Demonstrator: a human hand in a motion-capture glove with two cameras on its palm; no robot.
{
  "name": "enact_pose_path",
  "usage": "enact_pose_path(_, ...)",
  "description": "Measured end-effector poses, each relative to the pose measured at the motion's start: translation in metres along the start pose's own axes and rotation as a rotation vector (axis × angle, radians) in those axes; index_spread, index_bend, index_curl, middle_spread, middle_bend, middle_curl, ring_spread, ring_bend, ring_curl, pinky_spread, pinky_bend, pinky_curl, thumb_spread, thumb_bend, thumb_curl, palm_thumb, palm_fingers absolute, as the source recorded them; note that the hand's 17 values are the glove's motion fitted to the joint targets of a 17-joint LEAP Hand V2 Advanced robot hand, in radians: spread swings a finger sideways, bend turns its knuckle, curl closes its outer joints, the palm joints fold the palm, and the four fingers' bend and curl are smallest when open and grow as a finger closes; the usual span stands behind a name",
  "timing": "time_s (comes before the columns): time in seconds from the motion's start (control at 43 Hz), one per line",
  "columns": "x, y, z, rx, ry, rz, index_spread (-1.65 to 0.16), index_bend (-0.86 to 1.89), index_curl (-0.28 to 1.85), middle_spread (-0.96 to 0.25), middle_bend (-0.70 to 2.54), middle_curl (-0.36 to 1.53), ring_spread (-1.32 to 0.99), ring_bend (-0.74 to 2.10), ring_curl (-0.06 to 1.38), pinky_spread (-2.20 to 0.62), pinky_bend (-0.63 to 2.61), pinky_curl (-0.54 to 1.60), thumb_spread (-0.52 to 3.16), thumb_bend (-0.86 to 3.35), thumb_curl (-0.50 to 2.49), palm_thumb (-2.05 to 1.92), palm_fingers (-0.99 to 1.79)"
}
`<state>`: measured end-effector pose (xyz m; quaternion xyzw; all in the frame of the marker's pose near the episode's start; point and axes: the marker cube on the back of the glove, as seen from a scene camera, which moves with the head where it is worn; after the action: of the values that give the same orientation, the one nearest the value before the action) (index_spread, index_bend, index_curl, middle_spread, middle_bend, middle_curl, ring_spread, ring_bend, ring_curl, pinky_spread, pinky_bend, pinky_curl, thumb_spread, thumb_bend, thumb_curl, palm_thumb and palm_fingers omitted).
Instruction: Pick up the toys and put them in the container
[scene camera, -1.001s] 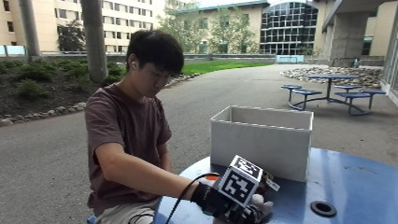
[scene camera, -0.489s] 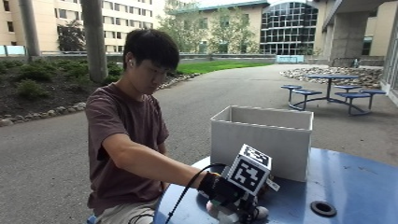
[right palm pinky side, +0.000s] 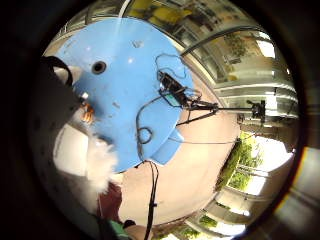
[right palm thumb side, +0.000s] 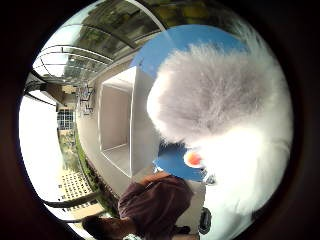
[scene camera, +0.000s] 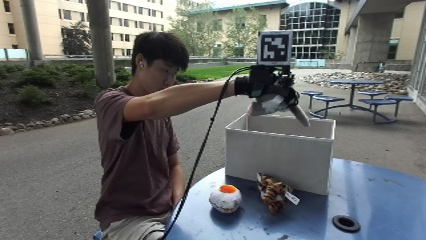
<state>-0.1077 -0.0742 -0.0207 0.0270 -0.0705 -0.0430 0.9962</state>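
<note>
On the worktop, near its edge by me, a white ball toy and a striped toy lie before the white container. My right hand grips a fluffy grey-white toy above the container.

No words, brand names or numbers can be read anywhere here. The white tag on the striped toy, lying on the table, is too small to tell whether it carries print.
</note>
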Motion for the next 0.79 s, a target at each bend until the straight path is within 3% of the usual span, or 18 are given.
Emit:
enact_pose_path(0.14, -0.086, -0.016, -0.052, 0.064, 0.014, -0.048, -0.17, 1.23, 0.78, -0.25, 1.37, 0.88, -0.43, 1.36, 0.61, -0.44, 0.80, 0.46, 0.71, 0.30, 0.88, 0.63, 0.80)
enact_pose_path(0.233, -0.160, -0.034, -0.067, 0.079, -0.080, -0.001, -0.17, 1.23, 0.82, -0.25, 1.38, 0.90, -0.44, 1.37, 0.63, -0.44, 0.82, 0.47, 0.63, 0.29, 0.92, 0.63, 0.78)
enact_pose_path(0.442, -0.264, -0.051, -0.049, 0.064, 0.029, -0.339, -0.19, 1.23, 0.89, -0.25, 1.39, 0.93, -0.44, 1.38, 0.66, -0.44, 0.85, 0.48, 0.48, 0.27, 0.99, 0.64, 0.75)
enact_pose_path(0.675, -0.305, -0.066, -0.023, -0.030, 0.117, -0.374, -0.20, 1.19, 0.95, -0.25, 1.37, 0.95, -0.44, 1.39, 0.69, -0.44, 0.89, 0.49, 0.40, 0.23, 1.05, 0.63, 0.70)
enact_pose_path(0.745, -0.320, -0.067, -0.012, -0.150, 0.145, -0.394, -0.21, 1.11, 0.97, -0.26, 1.32, 0.94, -0.44, 1.35, 0.69, -0.43, 0.94, 0.50, 0.42, 0.20, 1.04, 0.60, 0.56)
enact_pose_path(0.792, -0.323, -0.065, -0.005, -0.246, 0.158, -0.403, -0.21, 0.88, 0.95, -0.27, 1.20, 0.91, -0.43, 1.34, 0.69, -0.39, 1.00, 0.53, 0.52, 0.16, 1.02, 0.55, 0.16)
